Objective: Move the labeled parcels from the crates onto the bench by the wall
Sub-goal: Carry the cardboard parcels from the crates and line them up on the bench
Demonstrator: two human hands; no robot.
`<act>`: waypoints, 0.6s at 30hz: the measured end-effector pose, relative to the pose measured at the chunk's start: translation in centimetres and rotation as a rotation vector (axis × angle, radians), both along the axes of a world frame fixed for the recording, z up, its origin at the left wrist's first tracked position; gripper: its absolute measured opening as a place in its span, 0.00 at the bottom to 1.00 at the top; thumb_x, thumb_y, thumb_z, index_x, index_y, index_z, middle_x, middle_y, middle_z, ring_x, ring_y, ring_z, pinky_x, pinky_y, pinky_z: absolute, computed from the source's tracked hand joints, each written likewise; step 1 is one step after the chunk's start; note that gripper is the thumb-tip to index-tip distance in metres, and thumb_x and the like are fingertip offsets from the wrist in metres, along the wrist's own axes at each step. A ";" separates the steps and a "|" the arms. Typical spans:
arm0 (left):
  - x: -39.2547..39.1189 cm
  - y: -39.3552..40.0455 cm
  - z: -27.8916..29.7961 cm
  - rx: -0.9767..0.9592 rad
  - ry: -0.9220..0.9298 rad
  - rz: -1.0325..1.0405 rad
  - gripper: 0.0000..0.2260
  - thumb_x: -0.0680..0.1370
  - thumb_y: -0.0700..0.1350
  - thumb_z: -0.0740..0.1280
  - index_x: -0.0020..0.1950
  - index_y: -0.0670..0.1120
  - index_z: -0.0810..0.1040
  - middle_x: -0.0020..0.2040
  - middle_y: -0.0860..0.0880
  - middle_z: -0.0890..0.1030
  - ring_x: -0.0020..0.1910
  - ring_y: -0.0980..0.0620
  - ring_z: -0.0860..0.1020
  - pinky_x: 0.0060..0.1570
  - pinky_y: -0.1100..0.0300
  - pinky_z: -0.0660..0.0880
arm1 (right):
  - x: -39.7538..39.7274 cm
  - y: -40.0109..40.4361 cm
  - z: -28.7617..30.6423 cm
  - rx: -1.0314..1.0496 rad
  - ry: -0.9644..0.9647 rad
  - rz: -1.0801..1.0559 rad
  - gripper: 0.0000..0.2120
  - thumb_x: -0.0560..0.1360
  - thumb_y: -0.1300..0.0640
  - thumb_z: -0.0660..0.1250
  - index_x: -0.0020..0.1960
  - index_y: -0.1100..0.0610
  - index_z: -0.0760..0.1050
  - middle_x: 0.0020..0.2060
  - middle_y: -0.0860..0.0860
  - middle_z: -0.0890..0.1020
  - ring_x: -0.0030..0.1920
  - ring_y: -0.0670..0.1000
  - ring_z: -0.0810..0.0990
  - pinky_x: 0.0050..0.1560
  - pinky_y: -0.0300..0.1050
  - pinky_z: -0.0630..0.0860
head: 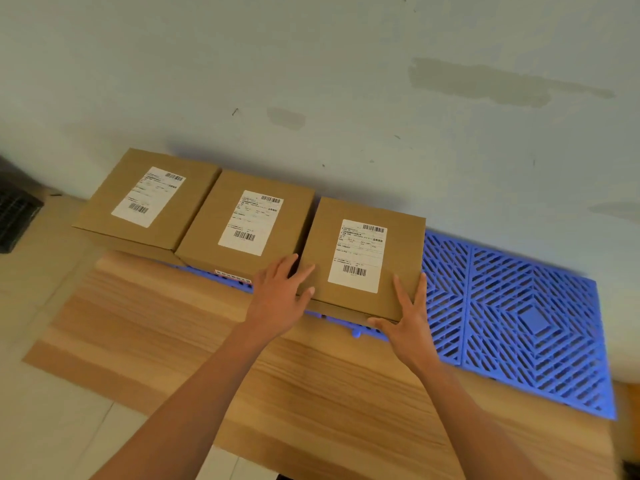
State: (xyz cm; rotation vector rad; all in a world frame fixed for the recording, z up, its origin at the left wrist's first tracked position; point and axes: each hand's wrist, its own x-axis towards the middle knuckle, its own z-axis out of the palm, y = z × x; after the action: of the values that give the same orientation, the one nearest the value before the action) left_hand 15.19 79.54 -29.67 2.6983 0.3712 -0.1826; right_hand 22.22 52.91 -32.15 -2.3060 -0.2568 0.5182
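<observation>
Against the wall (pixel 346 81), a blue lattice platform (pixel 519 323) serves as the bench, and three brown labeled parcels stand on it in a row, each with its white label facing up. Farthest from the bare stretch of the platform is the first parcel (pixel 149 202), next comes the middle parcel (pixel 246 220), and nearest the bare lattice is the third parcel (pixel 363 258), the one being handled. Its side touches or nearly touches the middle parcel, and its back edge runs close along the wall, so the row looks packed tight to leave the rest of the platform free for more. The left hand (pixel 277 299) lies at the corner of the third parcel beside the middle one, fingers mostly straight and spread over the top edge, thumb near the front face. The right hand (pixel 405 323) lies flat against the side that faces the bare lattice, fingers extended upward along the edge and thumb under the front corner. Neither hand is clenched; both press the box with open fingers from opposite sides, which suits squaring it up in line rather than lifting it. I judge the parcel is set down or very nearly so, though its underside is hidden. A wooden board (pixel 242 375) lies in front of the platform, and a dark crate (pixel 17 216) shows beyond the first parcel.
</observation>
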 end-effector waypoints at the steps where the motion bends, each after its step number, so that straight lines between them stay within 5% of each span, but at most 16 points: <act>1: 0.1 0.2 -0.2 0.024 0.030 -0.023 0.23 0.84 0.57 0.58 0.80 0.60 0.62 0.82 0.48 0.56 0.81 0.46 0.52 0.75 0.41 0.54 | 0.1 0.3 -0.2 0.001 -0.001 -0.005 0.51 0.71 0.51 0.78 0.80 0.36 0.47 0.76 0.36 0.28 0.81 0.48 0.42 0.77 0.55 0.62; 11: 0.6 0.5 -1.3 0.157 0.047 -0.071 0.23 0.81 0.55 0.65 0.76 0.59 0.69 0.79 0.46 0.64 0.77 0.44 0.60 0.69 0.39 0.63 | 0.9 1.2 -1.0 -0.033 0.015 0.004 0.50 0.70 0.48 0.77 0.78 0.32 0.46 0.75 0.36 0.26 0.81 0.52 0.45 0.75 0.60 0.65; 18: 0.7 0.3 -1.0 0.181 0.068 -0.093 0.24 0.80 0.55 0.66 0.76 0.58 0.68 0.79 0.48 0.62 0.76 0.43 0.60 0.67 0.38 0.63 | 0.5 1.8 -0.3 -0.242 -0.111 0.071 0.48 0.74 0.46 0.74 0.82 0.44 0.45 0.76 0.44 0.25 0.80 0.53 0.34 0.75 0.57 0.61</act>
State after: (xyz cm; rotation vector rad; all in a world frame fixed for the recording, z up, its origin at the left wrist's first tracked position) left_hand 15.89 79.86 -30.64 2.8961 0.2956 -0.2803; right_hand 22.69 54.70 -32.48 -2.5733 -0.3471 0.4788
